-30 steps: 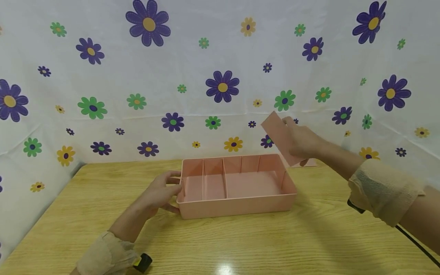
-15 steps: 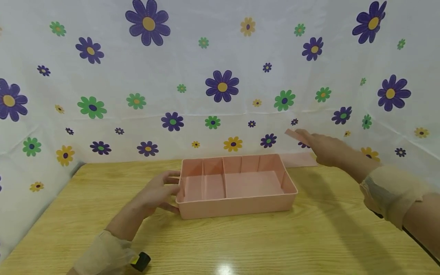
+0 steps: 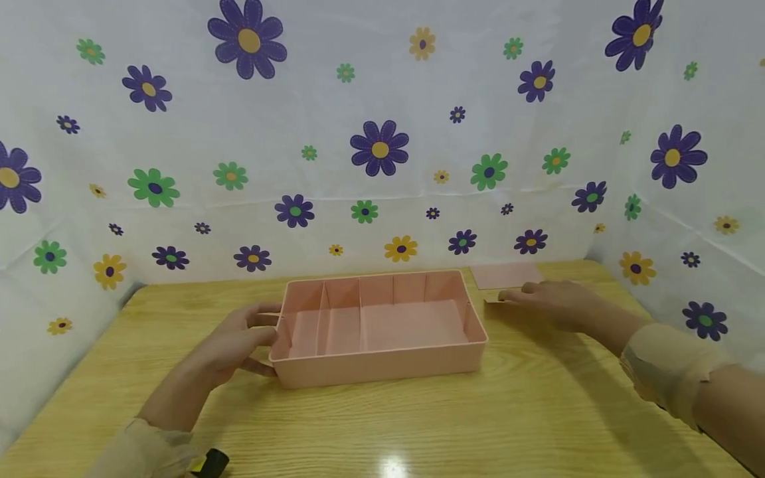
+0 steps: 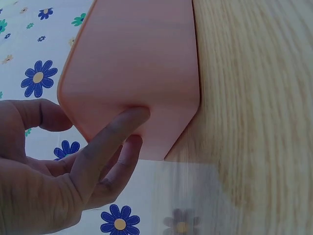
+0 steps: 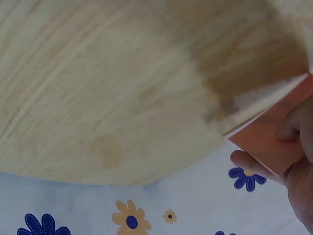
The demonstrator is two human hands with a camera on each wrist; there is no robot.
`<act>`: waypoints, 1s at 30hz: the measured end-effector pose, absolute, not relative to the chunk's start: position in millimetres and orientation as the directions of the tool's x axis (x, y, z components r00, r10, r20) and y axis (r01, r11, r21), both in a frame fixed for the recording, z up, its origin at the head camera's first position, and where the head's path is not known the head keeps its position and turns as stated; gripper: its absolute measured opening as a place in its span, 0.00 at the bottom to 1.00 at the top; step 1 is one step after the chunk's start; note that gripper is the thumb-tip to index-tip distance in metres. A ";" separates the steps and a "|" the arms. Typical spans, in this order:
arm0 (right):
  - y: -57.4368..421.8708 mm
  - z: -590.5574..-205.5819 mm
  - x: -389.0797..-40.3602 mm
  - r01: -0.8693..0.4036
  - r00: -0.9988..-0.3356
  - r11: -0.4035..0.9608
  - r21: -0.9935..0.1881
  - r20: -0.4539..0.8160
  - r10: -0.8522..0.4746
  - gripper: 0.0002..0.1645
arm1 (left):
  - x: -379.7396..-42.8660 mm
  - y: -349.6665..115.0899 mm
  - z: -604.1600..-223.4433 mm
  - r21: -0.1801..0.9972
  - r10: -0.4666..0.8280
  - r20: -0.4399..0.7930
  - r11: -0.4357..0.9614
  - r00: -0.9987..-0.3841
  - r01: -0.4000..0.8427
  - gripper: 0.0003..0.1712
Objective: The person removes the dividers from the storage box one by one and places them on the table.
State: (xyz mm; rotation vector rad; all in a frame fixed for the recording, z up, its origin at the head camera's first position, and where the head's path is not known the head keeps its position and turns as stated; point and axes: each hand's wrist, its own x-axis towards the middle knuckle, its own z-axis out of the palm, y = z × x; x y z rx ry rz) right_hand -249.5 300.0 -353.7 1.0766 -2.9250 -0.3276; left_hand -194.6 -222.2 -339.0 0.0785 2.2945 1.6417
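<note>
A pink plastic organizer box [image 3: 382, 362] with upright dividers sits on the table. At its left end, my left hand [image 3: 236, 338] holds the end wall; in the left wrist view, two fingertips [image 4: 142, 115] press its outer face, while another digit lies at the rim. To the right of the box, my right hand [image 3: 558, 304] pinches a thin pink divider panel [image 5: 271, 132], low near the tabletop. Head-on, only a narrow edge of that panel shows; whether it touches the table I cannot tell. Part of the right hand is cut off in its wrist view.
A flat pink sheet [image 3: 505, 275] lies at the back of the wooden table [image 3: 358, 425], behind my right hand. White cloth [image 3: 335, 113] with flower prints hangs behind and at both sides. A dark device [image 3: 212, 463] sits by my left wrist.
My right hand has carried the panel away from above the box, right and down towards the table. The box and my left hand have shifted left together.
</note>
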 end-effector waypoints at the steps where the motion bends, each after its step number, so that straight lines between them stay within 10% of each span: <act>1: 299.8 -357.0 -250.3 -0.659 -0.748 0.727 0.194 -0.066 -0.660 0.36 | -194.0 -223.1 -339.2 0.932 0.225 -0.220 0.337 -0.949 -0.136 0.34; 10: 301.6 -362.7 -254.6 -0.663 -0.727 0.747 -0.045 -0.198 -0.658 0.31 | -194.3 -226.7 -336.1 0.929 0.224 -0.216 0.345 -0.950 -0.130 0.34; 17: 303.7 -377.3 -261.5 -0.735 -0.677 0.677 -0.025 -0.024 -0.736 0.24 | -194.1 -225.0 -335.1 0.930 0.228 -0.223 0.341 -0.948 -0.137 0.33; 30: 299.3 -380.9 -264.2 -0.625 -0.776 0.777 -0.074 -0.043 -0.629 0.22 | -194.3 -223.8 -340.6 0.932 0.238 -0.222 0.335 -0.946 -0.135 0.32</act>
